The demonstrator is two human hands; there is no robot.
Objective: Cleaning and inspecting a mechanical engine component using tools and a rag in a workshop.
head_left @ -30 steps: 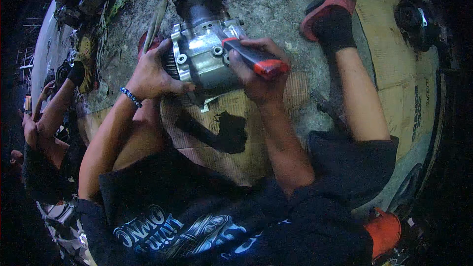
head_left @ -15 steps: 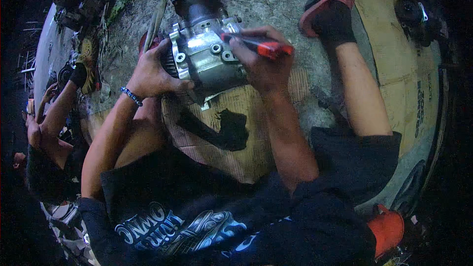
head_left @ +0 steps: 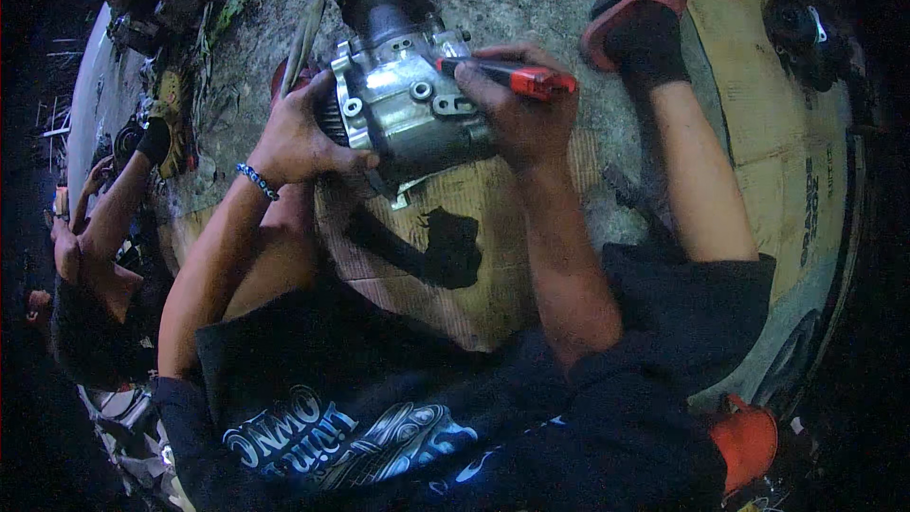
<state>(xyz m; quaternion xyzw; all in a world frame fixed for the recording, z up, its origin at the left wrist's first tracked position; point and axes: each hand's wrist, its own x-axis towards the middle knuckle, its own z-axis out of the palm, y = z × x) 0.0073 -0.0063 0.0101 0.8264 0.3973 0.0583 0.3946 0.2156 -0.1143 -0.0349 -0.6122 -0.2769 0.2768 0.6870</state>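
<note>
In front of me a silvery cast-metal engine part (head_left: 403, 104) stands on flattened cardboard, its dark, narrower neck pointing away. My left hand (head_left: 301, 137) grips its left side beside a toothed or ribbed section, thumb along the near edge. A blue beaded bracelet (head_left: 257, 181) circles that wrist. My right hand (head_left: 526, 118) is closed round a slim red-and-black tool (head_left: 521, 76) that looks like a utility knife. The tool's tip lies at the upper right of the casing; whether it touches the metal is unclear.
Cardboard (head_left: 417, 299) lies under the part, and more cardboard (head_left: 773, 133) covers the right side. A person (head_left: 95, 284) sits at the left near dark machine parts (head_left: 156, 5). A red container (head_left: 744, 446) stands at lower right. My foot in a red shoe (head_left: 635, 14) rests at upper right.
My right hand and the tool have shifted slightly right. The engine part appears a little lower and farther right, with my left hand still on it.
</note>
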